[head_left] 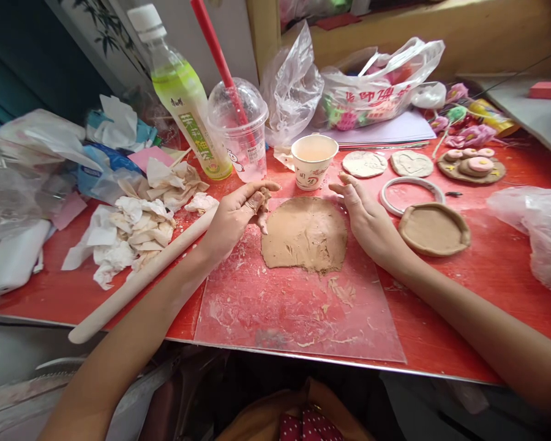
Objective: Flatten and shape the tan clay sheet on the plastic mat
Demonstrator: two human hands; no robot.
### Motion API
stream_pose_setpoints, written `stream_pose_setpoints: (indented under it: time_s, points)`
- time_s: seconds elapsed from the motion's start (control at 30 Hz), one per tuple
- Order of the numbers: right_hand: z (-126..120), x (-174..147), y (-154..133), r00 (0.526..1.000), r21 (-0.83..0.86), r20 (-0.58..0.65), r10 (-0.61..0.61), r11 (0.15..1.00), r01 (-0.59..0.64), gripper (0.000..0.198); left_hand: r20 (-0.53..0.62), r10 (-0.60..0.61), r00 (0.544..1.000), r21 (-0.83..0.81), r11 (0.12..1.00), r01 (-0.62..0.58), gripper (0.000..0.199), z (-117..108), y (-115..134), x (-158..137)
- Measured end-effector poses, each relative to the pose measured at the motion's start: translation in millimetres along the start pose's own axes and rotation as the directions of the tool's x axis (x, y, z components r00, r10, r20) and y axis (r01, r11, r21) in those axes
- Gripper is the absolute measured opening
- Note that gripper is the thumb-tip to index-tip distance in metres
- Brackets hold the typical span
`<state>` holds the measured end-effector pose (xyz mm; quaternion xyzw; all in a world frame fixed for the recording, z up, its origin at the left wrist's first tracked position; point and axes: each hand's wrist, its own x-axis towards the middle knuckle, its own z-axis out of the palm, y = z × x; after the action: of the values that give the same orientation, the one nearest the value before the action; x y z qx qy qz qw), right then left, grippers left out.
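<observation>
Left hand: fingers curled, clay-smeared, can't tell if pinching a scrap. Right hand: fingers extended, loosely parted. Brown clay slab flat between them, on clear sheet. Beyond: paper cup, printed characters, one resembling 国; plastic cup, sticker too small; tilted bottle, green label, Chinese characters unclear; plastic bag, red characters, 師 readable.

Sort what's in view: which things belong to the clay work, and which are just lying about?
Likely belongs:
flat brown clay slab
clear flat rectangular sheet beneath it
long, pale cylindrical rod
shallow round brown clay dish

Probably just lying about:
white-capped plastic bottle of green drink
clear domed plastic cup with red straw
crumpled white tissues
white plastic bag with red lettering
</observation>
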<state>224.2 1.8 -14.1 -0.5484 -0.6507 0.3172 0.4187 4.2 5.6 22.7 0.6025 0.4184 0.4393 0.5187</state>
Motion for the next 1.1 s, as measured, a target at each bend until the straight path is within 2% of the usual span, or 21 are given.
stream_pose_setpoints:
  time_s: [0.17,0.27,0.43,0.57,0.67,0.93,1.1]
  points:
    - [-0.2,-0.4,-2.0,1.0,-0.002,0.009,0.011,1.0,-0.011,0.058,0.016,-0.006,1.0,-0.015,1.0,0.006,0.023,0.2,-3.4,0.7]
    - [-0.6,-1.0,-2.8,1.0,-0.03,0.001,0.009,0.999,-0.009,0.059,0.056,-0.007,0.998,0.034,0.999,0.005,0.018,-2.1,-6.5,0.0]
    - [-1.3,-2.0,-2.3,1.0,-0.03,-0.005,-0.011,0.999,0.011,0.056,0.045,-0.012,0.999,0.124,0.992,0.007,0.021,-5.1,-10.7,-2.0]
    - [-0.8,-1.8,-1.7,1.0,-0.028,-0.008,-0.012,1.0,0.011,0.056,-0.017,-0.057,0.998,0.062,0.996,0.057,0.036,-4.4,-11.8,-1.4]
    - [-0.1,-1.1,0.1,1.0,-0.017,-0.008,-0.018,1.0,0.017,0.056,-0.017,-0.099,0.995,0.039,0.994,0.1,0.042,-4.1,-10.4,-0.6]
    - [0.7,-1.2,1.0,1.0,-0.033,-0.019,-0.004,0.999,0.004,0.059,0.004,-0.097,0.995,-0.004,0.995,0.097,0.023,-4.7,-8.5,0.2]
    - [1.1,-0.7,3.1,0.999,-0.017,-0.027,-0.021,1.0,0.021,0.056,-0.001,-0.026,1.0,0.106,0.994,0.026,0.017,-5.7,-10.6,2.2]
